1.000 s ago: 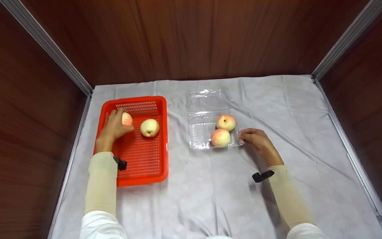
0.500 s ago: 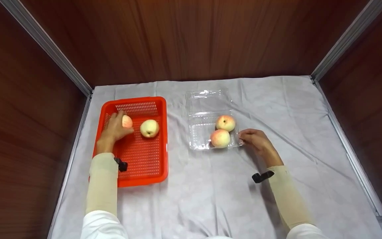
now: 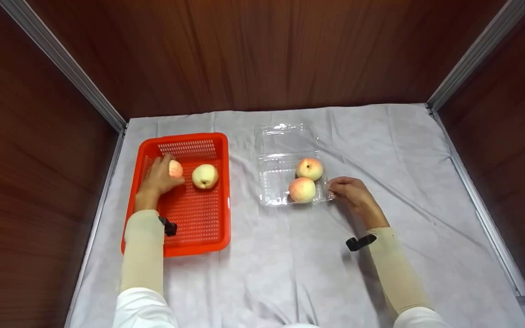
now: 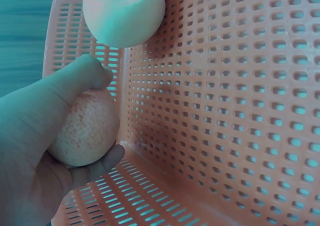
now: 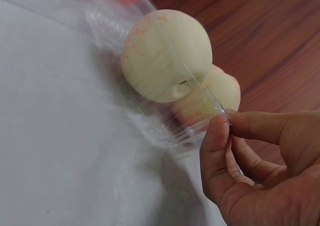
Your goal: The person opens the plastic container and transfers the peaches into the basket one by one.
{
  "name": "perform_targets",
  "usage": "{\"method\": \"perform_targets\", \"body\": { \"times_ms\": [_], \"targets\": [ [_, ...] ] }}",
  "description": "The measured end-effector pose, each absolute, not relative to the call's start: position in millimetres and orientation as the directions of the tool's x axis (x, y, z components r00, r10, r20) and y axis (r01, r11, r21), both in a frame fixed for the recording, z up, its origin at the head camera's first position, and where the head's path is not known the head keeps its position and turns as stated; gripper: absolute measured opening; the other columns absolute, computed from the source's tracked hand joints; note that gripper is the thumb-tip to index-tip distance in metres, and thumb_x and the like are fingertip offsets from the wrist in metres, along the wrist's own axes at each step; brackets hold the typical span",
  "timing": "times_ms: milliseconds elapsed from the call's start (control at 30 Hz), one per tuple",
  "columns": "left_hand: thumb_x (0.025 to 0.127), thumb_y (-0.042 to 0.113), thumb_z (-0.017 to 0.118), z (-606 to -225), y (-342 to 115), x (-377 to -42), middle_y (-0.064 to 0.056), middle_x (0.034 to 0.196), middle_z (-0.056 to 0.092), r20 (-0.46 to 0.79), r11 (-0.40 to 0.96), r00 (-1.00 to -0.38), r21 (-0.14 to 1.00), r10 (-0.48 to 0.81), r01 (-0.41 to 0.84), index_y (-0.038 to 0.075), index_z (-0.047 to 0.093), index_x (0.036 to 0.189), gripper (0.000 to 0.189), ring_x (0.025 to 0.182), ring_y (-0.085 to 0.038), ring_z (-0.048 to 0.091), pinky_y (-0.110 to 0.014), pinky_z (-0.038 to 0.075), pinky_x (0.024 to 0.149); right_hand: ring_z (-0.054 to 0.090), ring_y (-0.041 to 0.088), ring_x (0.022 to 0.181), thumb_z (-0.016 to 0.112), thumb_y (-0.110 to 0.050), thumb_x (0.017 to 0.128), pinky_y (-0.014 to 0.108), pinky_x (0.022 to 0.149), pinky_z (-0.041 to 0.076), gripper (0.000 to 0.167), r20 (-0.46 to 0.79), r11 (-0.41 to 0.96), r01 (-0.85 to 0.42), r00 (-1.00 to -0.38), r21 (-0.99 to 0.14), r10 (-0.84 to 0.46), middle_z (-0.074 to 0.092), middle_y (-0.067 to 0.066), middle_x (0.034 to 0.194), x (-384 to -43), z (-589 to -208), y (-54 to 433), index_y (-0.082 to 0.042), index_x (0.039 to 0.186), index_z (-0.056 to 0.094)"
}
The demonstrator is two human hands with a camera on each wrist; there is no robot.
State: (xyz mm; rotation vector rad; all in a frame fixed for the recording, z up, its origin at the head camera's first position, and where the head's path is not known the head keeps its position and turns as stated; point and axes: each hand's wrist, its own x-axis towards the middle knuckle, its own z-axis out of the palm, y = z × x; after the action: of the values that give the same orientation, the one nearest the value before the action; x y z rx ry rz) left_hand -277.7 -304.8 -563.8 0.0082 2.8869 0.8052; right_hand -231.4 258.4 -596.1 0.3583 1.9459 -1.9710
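Inside the red plastic basket [image 3: 194, 249], my left hand [image 3: 155, 178] grips a pinkish peach [image 3: 176, 169]; the left wrist view shows thumb and fingers curled round this peach [image 4: 87, 128]. A paler peach [image 3: 205, 176] lies in the basket to the right of that hand. On the cloth, a clear plastic clamshell box [image 3: 274, 184] lies with its lid [image 3: 285, 139] folded back. Two peaches, a rear one [image 3: 309, 169] and a front one [image 3: 302, 190], touch each other in its right half. With thumb and finger my right hand [image 3: 353, 193] pinches the box's right rim.
A wrinkled pale grey cloth [image 3: 262, 273] covers the table. Dark wood-patterned panels [image 3: 262, 54] stand behind and on both sides, joined by metal posts. Each wrist carries a small black camera mount, the right one [image 3: 361, 242] just above the cloth.
My left hand, holding the peach, has shifted slightly toward me and to the right inside the basket. My right hand keeps its pinch on the box rim without visible movement.
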Motion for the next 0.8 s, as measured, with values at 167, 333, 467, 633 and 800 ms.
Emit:
{"method": "perform_targets", "body": {
  "times_ms": [167,333,467,633,800],
  "targets": [
    [0.08,0.021,0.077,-566.4,-306.0,-277.0,-0.034,0.138,0.048,-0.129,0.851,-0.99,0.524,0.05,-0.025,0.002,0.043,0.147,0.078,0.116,-0.05,0.057,-0.065,0.049,0.102,0.066,0.004,0.073,0.065,0.0,0.1,0.019,0.072,0.057,0.015,-0.415,0.002,0.416,-0.907,-0.909,-0.069,0.07,-0.007,0.079,-231.6,-596.5,259.7,0.006,0.112,0.071],
    [0.08,0.019,0.078,-569.4,-306.4,-275.1,-0.032,0.134,0.049,-0.133,0.856,-0.99,0.516,0.045,-0.031,0.003,0.045,0.142,0.071,0.114,-0.051,0.057,-0.065,0.049,0.101,0.066,0.005,0.072,0.066,0.0,0.099,0.018,0.07,0.057,0.012,-0.407,-0.012,0.409,-0.911,-0.913,-0.063,0.07,-0.005,0.078,-230.7,-596.8,258.8,0.005,0.108,0.072],
    [0.082,0.022,0.079,-571.2,-305.8,-274.2,-0.032,0.135,0.048,-0.161,0.865,-0.986,0.5,0.04,-0.047,0.004,0.044,0.143,0.072,0.115,-0.051,0.057,-0.065,0.049,0.101,0.065,0.005,0.071,0.067,0.0,0.098,0.018,0.069,0.056,0.008,-0.398,-0.007,0.398,-0.916,-0.917,-0.052,0.07,-0.005,0.077,-230.0,-595.5,257.9,0.002,0.103,0.074],
    [0.084,0.023,0.078,-573.4,-306.4,-274.0,-0.032,0.137,0.046,-0.196,0.864,-0.98,0.499,0.039,-0.065,0.004,0.043,0.146,0.074,0.114,-0.05,0.057,-0.064,0.05,0.099,0.065,0.005,0.071,0.067,0.001,0.098,0.018,0.069,0.056,0.009,-0.393,0.0,0.393,-0.918,-0.919,-0.06,0.07,-0.005,0.077,-229.4,-594.8,257.9,0.004,0.104,0.072],
    [0.083,0.024,0.076,-575.1,-305.8,-274.1,-0.034,0.138,0.045,-0.206,0.863,-0.977,0.501,0.047,-0.064,0.002,0.042,0.148,0.076,0.114,-0.051,0.056,-0.064,0.05,0.098,0.066,0.005,0.07,0.068,0.0,0.098,0.019,0.069,0.057,0.01,-0.395,-0.006,0.396,-0.917,-0.918,-0.061,0.07,-0.004,0.076,-229.6,-593.7,257.7,0.005,0.106,0.071]
  ]
}}
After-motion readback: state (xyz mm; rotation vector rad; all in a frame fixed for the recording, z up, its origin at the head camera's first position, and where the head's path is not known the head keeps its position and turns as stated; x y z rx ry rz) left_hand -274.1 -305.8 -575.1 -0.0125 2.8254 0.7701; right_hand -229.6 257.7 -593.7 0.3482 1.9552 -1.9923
